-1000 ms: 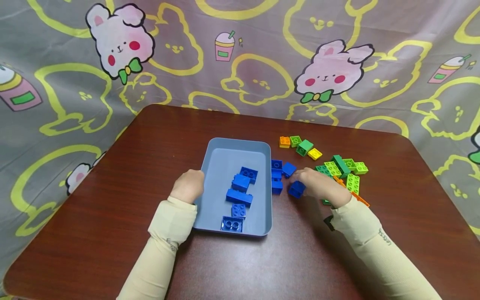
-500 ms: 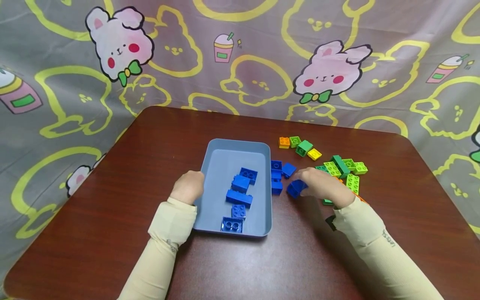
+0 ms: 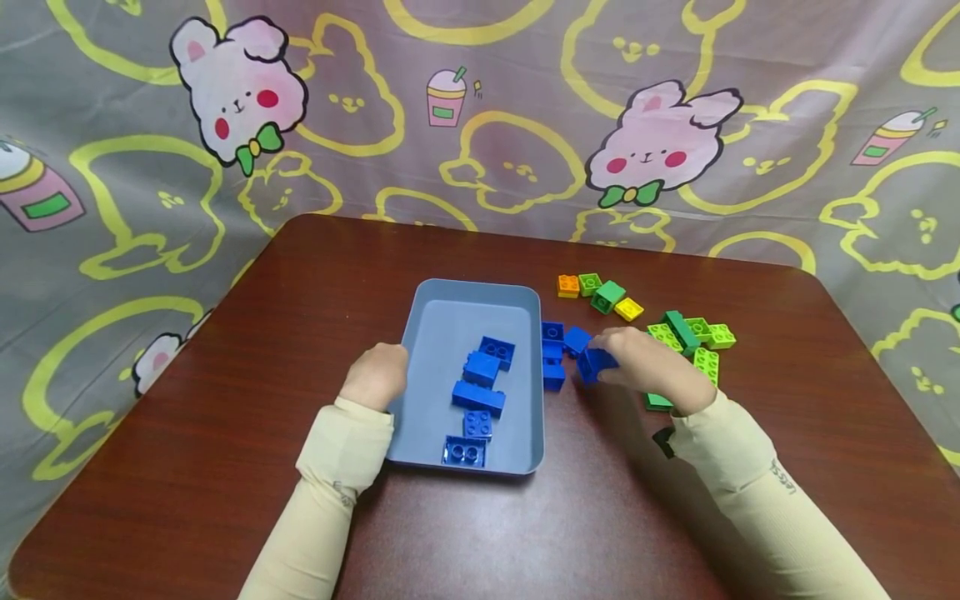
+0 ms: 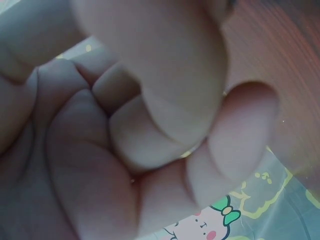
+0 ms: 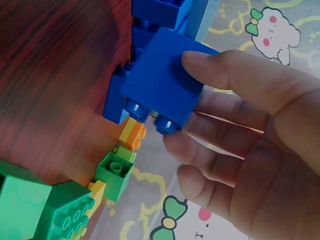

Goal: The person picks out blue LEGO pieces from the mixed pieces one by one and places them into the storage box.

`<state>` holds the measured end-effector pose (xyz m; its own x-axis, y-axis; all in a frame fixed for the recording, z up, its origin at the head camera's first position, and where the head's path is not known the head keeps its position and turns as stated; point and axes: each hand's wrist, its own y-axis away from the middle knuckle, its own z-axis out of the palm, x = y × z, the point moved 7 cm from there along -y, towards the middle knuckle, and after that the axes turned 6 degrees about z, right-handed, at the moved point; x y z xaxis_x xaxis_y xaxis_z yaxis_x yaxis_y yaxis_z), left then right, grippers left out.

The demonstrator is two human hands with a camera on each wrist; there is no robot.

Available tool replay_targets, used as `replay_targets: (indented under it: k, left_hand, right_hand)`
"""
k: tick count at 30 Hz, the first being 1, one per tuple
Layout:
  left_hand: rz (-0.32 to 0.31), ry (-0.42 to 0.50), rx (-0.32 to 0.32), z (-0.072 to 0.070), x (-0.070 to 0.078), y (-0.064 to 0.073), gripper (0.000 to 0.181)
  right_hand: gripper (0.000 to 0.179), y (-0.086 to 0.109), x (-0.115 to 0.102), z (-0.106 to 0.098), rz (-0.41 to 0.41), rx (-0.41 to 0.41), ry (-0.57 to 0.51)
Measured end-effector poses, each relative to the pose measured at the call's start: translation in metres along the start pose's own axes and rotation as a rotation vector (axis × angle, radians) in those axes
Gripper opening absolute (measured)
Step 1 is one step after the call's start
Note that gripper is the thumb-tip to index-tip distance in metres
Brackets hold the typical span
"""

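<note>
My right hand [image 3: 654,367] pinches a blue toy brick [image 5: 162,75] between thumb and fingers, just right of a small cluster of blue bricks [image 3: 553,374]. In the right wrist view its smooth face is toward the camera and two studs point down. That cluster lies against the outer right side of a grey-blue tray [image 3: 534,417]. Inside the tray are several blue bricks [image 3: 478,397], apart or touching one another. My left hand [image 3: 375,375] is by the tray's left rim with its fingers curled; the left wrist view shows nothing in them.
Green bricks [image 3: 680,333] lie right of my right hand, some hidden behind it. Farther back stand an orange brick [image 3: 568,286], another green brick [image 3: 608,296] and a yellow brick [image 3: 629,309]. A patterned cloth [image 3: 525,75] hangs behind the brown table [image 3: 322,275].
The brick in my right hand has tilted and shifted slightly away from me, nearer the blue cluster. The right hand now covers the orange pieces seen earlier. My left hand stays put.
</note>
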<state>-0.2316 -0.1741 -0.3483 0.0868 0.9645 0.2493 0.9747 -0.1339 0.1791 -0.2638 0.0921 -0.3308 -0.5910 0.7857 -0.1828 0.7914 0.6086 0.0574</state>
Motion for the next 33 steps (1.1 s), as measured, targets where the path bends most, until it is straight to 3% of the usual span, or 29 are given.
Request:
replay_targets:
  k: [11, 19, 33]
  left_hand:
    - [-0.007, 0.008, 0.008, 0.0, 0.0, 0.0, 0.022]
    - [0.007, -0.004, 0.015, -0.001, 0.001, 0.001, 0.021]
    - [0.01, -0.008, 0.033, -0.002, 0.001, 0.0, 0.021]
  right_hand:
    - [0.039, -0.005, -0.003, -0.008, 0.087, 0.069, -0.009]
    - [0.04, -0.011, -0.013, -0.018, 0.079, 0.149, -0.037]
    - [0.038, -0.021, -0.024, -0.022, 0.085, 0.178, -0.01]
